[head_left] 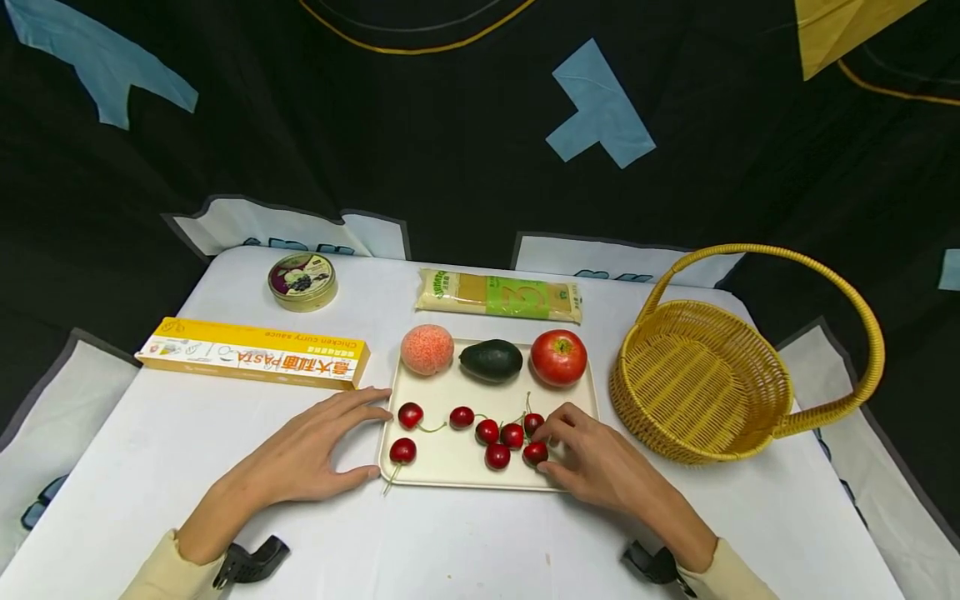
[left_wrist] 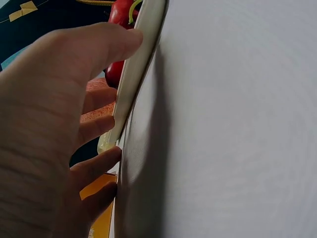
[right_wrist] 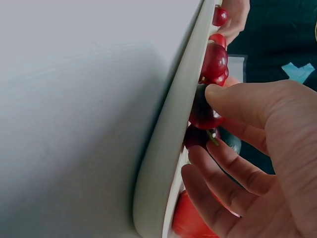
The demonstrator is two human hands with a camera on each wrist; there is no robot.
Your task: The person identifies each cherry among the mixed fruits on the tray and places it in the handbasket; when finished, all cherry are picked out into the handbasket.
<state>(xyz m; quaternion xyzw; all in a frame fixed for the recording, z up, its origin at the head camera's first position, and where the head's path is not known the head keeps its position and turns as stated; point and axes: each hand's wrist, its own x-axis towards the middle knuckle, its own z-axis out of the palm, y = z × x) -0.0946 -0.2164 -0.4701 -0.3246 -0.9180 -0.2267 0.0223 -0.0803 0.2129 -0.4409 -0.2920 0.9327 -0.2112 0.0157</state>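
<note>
A cream tray (head_left: 457, 473) carries several dark red cherries along its near half. Behind them are a pinkish round fruit (head_left: 427, 349), a dark green avocado (head_left: 491, 361) and a red apple (head_left: 558, 358). My right hand (head_left: 603, 458) pinches a cherry (right_wrist: 204, 110) between thumb and index finger at the tray's near right, its other fingers spread loosely beside a second cherry (head_left: 533, 422). My left hand (head_left: 300, 450) lies along the tray's left side, fingers extended and fingertips at the rim. Two stemmed cherries, one at the back (head_left: 410, 415) and one nearer (head_left: 402, 451), lie just inside that rim.
A yellow wicker basket (head_left: 622, 392) with a tall handle stands right of the tray. At the left are a yellow and white pasta box (head_left: 255, 353) and a round tin (head_left: 302, 282). A noodle packet (head_left: 498, 296) lies behind the tray, near a black curtain (head_left: 450, 150).
</note>
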